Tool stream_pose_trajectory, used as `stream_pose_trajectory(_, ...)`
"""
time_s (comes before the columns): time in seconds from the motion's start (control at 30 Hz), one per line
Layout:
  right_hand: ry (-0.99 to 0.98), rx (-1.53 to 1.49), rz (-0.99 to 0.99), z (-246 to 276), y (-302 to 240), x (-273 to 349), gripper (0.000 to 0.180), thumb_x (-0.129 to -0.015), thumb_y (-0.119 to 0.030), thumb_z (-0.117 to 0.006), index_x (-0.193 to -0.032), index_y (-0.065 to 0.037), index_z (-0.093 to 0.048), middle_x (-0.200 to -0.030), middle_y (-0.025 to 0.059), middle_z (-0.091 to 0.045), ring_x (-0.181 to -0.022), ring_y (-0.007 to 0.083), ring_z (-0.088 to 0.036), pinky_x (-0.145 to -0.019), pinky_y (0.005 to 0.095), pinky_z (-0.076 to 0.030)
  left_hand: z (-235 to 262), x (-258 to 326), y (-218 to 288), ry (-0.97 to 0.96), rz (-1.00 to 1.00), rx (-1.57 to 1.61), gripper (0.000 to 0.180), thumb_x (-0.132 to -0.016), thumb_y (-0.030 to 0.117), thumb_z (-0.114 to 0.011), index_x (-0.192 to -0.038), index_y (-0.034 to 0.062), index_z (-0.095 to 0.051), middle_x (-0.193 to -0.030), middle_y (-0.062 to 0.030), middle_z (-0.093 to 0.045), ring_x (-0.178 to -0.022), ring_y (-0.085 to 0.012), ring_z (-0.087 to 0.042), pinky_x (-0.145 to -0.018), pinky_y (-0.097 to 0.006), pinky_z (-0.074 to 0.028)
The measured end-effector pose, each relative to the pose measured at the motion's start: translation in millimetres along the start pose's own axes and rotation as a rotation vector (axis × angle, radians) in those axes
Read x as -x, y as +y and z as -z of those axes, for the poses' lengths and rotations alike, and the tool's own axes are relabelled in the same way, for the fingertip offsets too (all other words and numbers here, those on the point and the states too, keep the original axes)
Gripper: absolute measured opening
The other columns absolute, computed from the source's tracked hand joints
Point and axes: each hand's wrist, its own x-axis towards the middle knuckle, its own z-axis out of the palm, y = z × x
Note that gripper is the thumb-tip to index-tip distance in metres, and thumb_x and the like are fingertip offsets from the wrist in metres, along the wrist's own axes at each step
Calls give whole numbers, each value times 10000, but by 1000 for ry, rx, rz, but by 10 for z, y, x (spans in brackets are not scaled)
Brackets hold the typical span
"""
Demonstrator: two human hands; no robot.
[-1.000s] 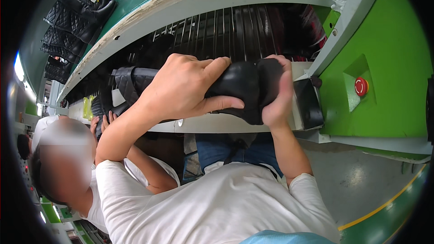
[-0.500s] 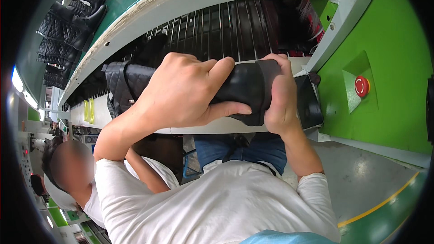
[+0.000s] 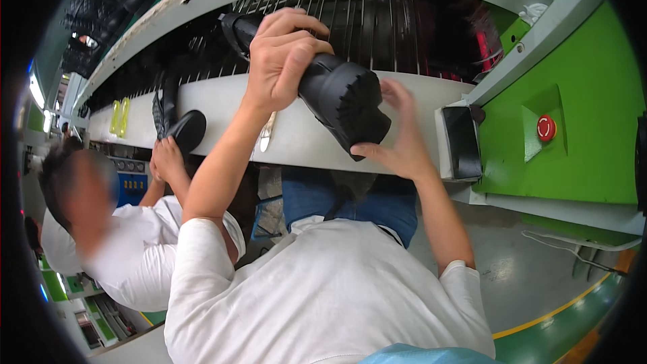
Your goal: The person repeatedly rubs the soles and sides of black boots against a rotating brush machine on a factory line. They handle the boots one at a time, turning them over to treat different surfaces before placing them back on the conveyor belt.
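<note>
Two hands hold one black boot (image 3: 337,91) in the air above the white conveyor ledge (image 3: 222,104).

The left hand (image 3: 283,61) is closed around the shaft, while the right hand (image 3: 397,138) only props the lugged sole with spread fingers, so the boot could slip and drop. Half a second ago it lay level in both hands; now the sole is tipped toward the person.

I see my bare left hand (image 3: 283,61) and right hand (image 3: 397,138), no gloves; back from the fingers, short white sleeves (image 3: 202,243), white shirt, blue jeans (image 3: 350,199).
</note>
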Motion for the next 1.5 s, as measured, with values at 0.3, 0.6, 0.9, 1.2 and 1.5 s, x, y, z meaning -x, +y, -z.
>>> stream_pose_trajectory(0.3, 56, 433, 64, 73, -47, 240, 863, -647, -355, -1123, -1311, -96, -636, -1197, 108, -727, -1118, 352, -726, -966, 458, -598, -311, 1278, 192, 102, 490, 512, 863, -1048, 790, -551, -1441, 54, -769, -1581, -165, -704, -1677, -399, -414, -1382, -568, -265)
stream_pose_trajectory(0.6, -163, 741, 357, 171, -209, 300, 502, -685, -261, -1048, -1120, -179, -810, -1305, 71, -732, -1165, 345, -695, -954, 474, -549, -498, 1915, 442, -49, 547, 412, 986, -693, 379, -1079, -1559, 88, -709, -1669, -126, -659, -1672, -437, -449, -1344, -565, -401)
stream_pose_trajectory(0.9, -230, 615, 232, -36, -332, 165, 362, -704, -103, -1024, -874, -106, -705, -1167, 37, -816, -1208, 337, -751, -973, 450, -548, -511, 1921, 447, -34, 573, 392, 949, -687, 415, -1074, -1520, 94, -751, -1634, -131, -689, -1642, -442, -493, -1298, -554, -457)
stream_pose_trajectory(1.2, -207, 519, -222, -68, -586, -68, 444, -679, -119, -1055, -969, -73, -722, -1204, 63, -841, -1150, 284, -789, -925, 385, -630, -482, 1890, 411, -57, 582, 401, 910, -707, 428, -1062, -1508, 117, -762, -1616, -100, -706, -1625, -419, -524, -1279, -547, -492)
stream_pose_trajectory(1.5, -297, 413, -314, 593, -466, -67, 709, -651, -141, -1103, -1279, -19, -796, -1318, 148, -815, -1260, 283, -770, -1128, 413, -575, -453, 1017, 460, -350, 264, 200, 1032, -709, 605, -978, -1499, 10, -683, -1675, -173, -614, -1644, -403, -477, -1347, -609, -375)
